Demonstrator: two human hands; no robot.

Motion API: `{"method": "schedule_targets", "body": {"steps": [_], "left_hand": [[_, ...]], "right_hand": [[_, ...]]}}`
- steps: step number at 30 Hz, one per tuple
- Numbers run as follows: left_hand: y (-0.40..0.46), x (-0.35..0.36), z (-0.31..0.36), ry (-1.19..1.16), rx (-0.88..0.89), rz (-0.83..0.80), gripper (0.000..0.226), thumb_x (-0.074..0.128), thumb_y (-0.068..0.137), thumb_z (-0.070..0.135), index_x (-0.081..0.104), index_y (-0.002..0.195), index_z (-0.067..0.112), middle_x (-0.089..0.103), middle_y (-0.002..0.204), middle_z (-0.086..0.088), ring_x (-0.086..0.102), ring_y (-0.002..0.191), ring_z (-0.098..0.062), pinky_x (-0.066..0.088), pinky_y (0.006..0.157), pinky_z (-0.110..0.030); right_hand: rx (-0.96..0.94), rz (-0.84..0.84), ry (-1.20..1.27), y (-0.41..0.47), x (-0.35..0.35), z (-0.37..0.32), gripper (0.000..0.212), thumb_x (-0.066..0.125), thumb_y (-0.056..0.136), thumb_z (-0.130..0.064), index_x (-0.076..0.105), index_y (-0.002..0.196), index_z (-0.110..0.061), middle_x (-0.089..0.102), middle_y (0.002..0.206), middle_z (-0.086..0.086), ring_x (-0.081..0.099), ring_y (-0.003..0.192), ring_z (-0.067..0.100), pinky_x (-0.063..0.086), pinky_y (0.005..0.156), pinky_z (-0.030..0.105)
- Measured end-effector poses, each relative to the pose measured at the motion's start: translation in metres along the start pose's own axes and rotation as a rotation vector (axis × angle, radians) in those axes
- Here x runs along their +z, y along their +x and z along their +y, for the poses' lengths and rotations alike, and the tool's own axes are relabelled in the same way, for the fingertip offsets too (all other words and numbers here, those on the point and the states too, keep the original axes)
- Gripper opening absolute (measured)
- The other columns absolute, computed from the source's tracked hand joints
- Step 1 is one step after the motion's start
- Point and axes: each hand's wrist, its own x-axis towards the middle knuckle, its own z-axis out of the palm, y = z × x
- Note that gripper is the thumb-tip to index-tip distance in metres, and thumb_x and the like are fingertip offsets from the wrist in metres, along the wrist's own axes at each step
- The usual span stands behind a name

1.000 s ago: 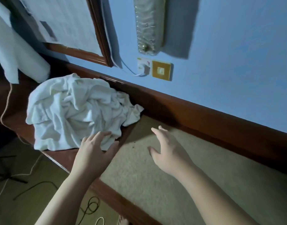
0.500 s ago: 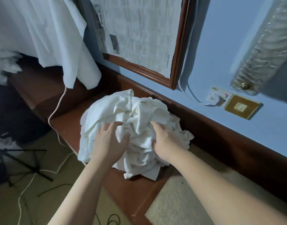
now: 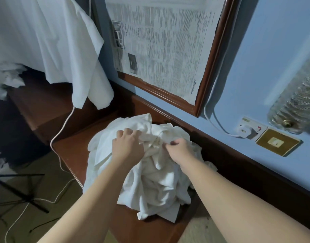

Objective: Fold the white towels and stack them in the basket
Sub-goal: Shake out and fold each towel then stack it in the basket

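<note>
White towels (image 3: 150, 181) lie heaped under both hands, left grip (image 3: 128, 144) and right grip (image 3: 180, 148) clutching folds.

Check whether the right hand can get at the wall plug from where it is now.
Probably yes. The right hand grips the towel pile, as does the left hand. The plug sits on the wall above and to its right, with nothing between; it would have to let go first.
</note>
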Motion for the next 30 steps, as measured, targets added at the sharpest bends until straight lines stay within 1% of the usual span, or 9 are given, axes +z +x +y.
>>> {"method": "schedule_targets", "body": {"steps": [6, 9, 13, 14, 17, 19, 23, 26, 30], "left_hand": [[0.022, 0.005, -0.014, 0.238, 0.138, 0.015, 0.017, 0.051, 0.099, 0.023, 0.061, 0.112, 0.026, 0.050, 0.110, 0.000, 0.043, 0.099, -0.026, 0.034, 0.076, -0.038], [0.025, -0.004, -0.015, 0.179, 0.188, 0.071, 0.010, 0.049, 0.100, 0.016, 0.058, 0.101, 0.020, 0.054, 0.099, 0.000, 0.046, 0.091, -0.025, 0.038, 0.072, -0.040], [0.020, -0.053, 0.006, -0.327, 0.118, 0.275, 0.018, 0.040, 0.110, 0.025, 0.051, 0.102, 0.014, 0.060, 0.084, -0.005, 0.057, 0.077, -0.027, 0.048, 0.067, -0.047], [0.019, -0.072, 0.015, -0.420, 0.121, 0.287, 0.020, 0.038, 0.112, 0.031, 0.050, 0.105, 0.016, 0.060, 0.081, -0.003, 0.057, 0.073, -0.024, 0.046, 0.064, -0.044], [0.016, -0.134, 0.048, -0.536, 0.283, 0.327, 0.016, 0.038, 0.112, 0.036, 0.048, 0.108, 0.023, 0.059, 0.071, 0.002, 0.056, 0.064, -0.017, 0.041, 0.059, -0.039], [0.017, -0.171, 0.073, -0.575, 0.382, 0.358, 0.011, 0.041, 0.112, 0.034, 0.047, 0.106, 0.027, 0.057, 0.069, 0.005, 0.053, 0.061, -0.009, 0.041, 0.058, -0.034], [0.009, -0.237, 0.121, -0.623, 0.579, 0.366, 0.009, 0.044, 0.111, 0.029, 0.052, 0.110, 0.025, 0.057, 0.070, 0.009, 0.052, 0.057, -0.003, 0.039, 0.049, -0.017], [-0.002, -0.277, 0.146, -0.646, 0.653, 0.385, 0.009, 0.045, 0.111, 0.029, 0.054, 0.113, 0.025, 0.052, 0.067, 0.009, 0.048, 0.054, -0.004, 0.035, 0.048, -0.015], [-0.020, -0.315, 0.170, -0.673, 0.698, 0.413, 0.010, 0.055, 0.107, 0.036, 0.054, 0.111, 0.027, 0.047, 0.064, 0.004, 0.041, 0.050, -0.006, 0.033, 0.047, -0.018]], "right_hand": [[0.016, -0.132, -0.021, -0.004, -0.009, -0.016, 0.058, 0.076, 0.092, -0.034, 0.053, 0.142, -0.015, 0.059, 0.109, -0.002, 0.059, 0.096, 0.019, 0.056, 0.084, 0.035], [0.021, -0.157, -0.018, -0.007, -0.012, -0.023, 0.048, 0.081, 0.090, -0.035, 0.061, 0.130, -0.017, 0.063, 0.103, -0.002, 0.058, 0.089, 0.016, 0.055, 0.079, 0.033], [0.038, -0.106, 0.010, -0.011, -0.026, -0.044, 0.024, 0.081, 0.090, -0.031, 0.063, 0.104, -0.025, 0.066, 0.120, 0.004, 0.062, 0.100, 0.024, 0.057, 0.086, 0.039], [-0.001, -0.094, -0.033, -0.012, -0.033, -0.049, 0.029, 0.081, 0.089, -0.031, 0.063, 0.111, -0.024, 0.063, 0.126, 0.004, 0.062, 0.106, 0.027, 0.056, 0.091, 0.040], [-0.272, -0.073, -0.046, -0.030, -0.061, -0.071, 0.092, 0.088, 0.074, -0.045, 0.037, 0.150, -0.030, 0.046, 0.145, 0.003, 0.052, 0.125, 0.022, 0.049, 0.096, 0.036], [-0.485, -0.045, 0.054, -0.053, -0.082, -0.095, 0.115, 0.093, 0.065, -0.055, 0.023, 0.155, -0.044, 0.036, 0.154, -0.006, 0.042, 0.135, 0.012, 0.044, 0.109, 0.038], [-0.731, 0.032, 0.067, -0.097, -0.135, -0.154, 0.072, 0.087, 0.081, -0.047, 0.048, 0.141, -0.040, 0.053, 0.134, -0.020, 0.053, 0.118, 0.002, 0.050, 0.093, 0.027], [-0.807, 0.107, 0.018, -0.123, -0.183, -0.183, 0.025, 0.076, 0.091, -0.044, 0.069, 0.108, -0.027, 0.073, 0.106, -0.010, 0.069, 0.101, 0.011, 0.058, 0.089, 0.038], [-0.875, 0.259, -0.045, -0.164, -0.249, -0.205, 0.018, 0.072, 0.093, -0.037, 0.067, 0.092, -0.019, 0.068, 0.086, -0.003, 0.065, 0.079, 0.015, 0.052, 0.070, 0.031]]}}
